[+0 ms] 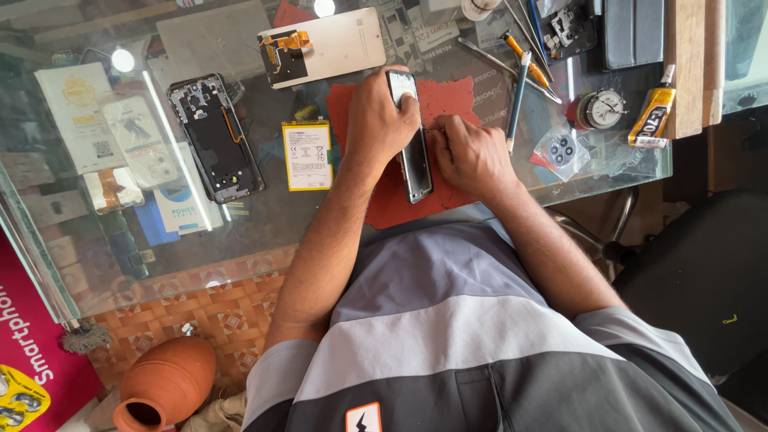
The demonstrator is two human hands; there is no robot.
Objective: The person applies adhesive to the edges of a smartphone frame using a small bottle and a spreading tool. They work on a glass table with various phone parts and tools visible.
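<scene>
- Both hands are on one phone [415,152], a dark slab standing on its long edge on a red mat [448,104] near the front of the glass desk [272,220].
- My left hand [380,120] wraps the phone's top end, fingers clamped on it. My right hand [472,152] sits just beside the phone's right edge, fingers curled together against it; can't tell if they're pinching a tool.
- Counting phone bits: one stripped dark frame [216,138] to the left, one pale back panel [324,48] with an orange flex cable further back, and one battery [307,154], a yellow-edged rectangle with a white label, just left of the mat.
- Packaging: two pale flat packs at far left, one cream [76,112], one clear and glossy [136,144], plus a white and blue card [180,210] under the frame's lower end.
- Right side: several thin tools fanned out, one with an orange grip [524,60], one blue-grey pen-like one [517,100], a round dial gauge [602,108], one yellow and black glue tube [652,118], and one clear bag with round camera rings [562,150].
- Room to move: the mat reaches the desk's front edge by my torso; bare glass opens between battery and frame, the right end is crowded up to the edge.
- Below the desk: one clay pot [164,384] on a patterned floor, a pink sign [32,344] at the left.
</scene>
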